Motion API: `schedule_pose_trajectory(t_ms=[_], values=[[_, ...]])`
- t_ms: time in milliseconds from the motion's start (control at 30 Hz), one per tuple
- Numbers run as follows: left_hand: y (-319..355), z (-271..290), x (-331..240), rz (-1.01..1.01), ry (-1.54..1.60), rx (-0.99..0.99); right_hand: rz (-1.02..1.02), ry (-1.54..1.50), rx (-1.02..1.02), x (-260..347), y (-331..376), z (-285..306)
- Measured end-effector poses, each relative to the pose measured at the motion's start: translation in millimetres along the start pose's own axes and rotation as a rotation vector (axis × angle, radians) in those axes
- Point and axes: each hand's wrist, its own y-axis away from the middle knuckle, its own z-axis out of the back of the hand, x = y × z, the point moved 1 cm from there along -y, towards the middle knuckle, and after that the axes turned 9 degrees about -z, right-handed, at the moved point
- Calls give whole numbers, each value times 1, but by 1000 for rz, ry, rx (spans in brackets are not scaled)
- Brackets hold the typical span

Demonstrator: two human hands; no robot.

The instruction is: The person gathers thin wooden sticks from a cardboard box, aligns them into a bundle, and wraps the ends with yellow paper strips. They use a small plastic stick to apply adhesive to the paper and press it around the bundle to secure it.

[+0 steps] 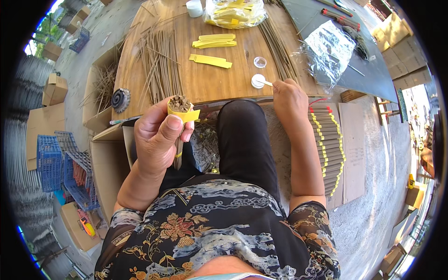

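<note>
My left hand [156, 135] is closed around an upright bundle of thin brown incense sticks [179, 103], held above my lap. A yellow paper strip [190, 115] wraps the bundle near its top, its end sticking out to the right. My right hand [290, 99], at the table's front edge, pinches a thin white applicator stick [267, 83]. The stick's tip reaches a small round white pot [257, 81]. Just beyond the pot is a clear round lid [260, 62]. Yellow paper strips lie in two stacks, a farther one [213, 41] and a nearer one [210, 60].
Loose brown sticks [161, 60] cover the wooden table's left side, by a dark coiled object [121, 100]. More sticks [278, 49] lie to the right. A plastic bag of yellow strips [235, 13] sits at the back. Banded bundles [329, 149] are lined up at lower right.
</note>
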Motion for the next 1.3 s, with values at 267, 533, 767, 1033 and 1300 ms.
schedule_pose_trajectory(t_ms=[267, 533, 767, 1033, 1300], values=[[-3, 2, 3, -2, -26, -12, -56, 39, 43, 3, -10, -6], [-6, 5, 4, -48, 4, -48, -180, -16, 83, 3, -11, 10], [-10, 22, 5, -102, 90, -21, -360, -387, 149, -28, -2, 0], [-3, 24, 0, -100, 183, -68, -400, -919, 216, -45, 7, -21], [-1, 22, -15, -57, 286, -91, -344, -824, 113, -25, 19, -23]])
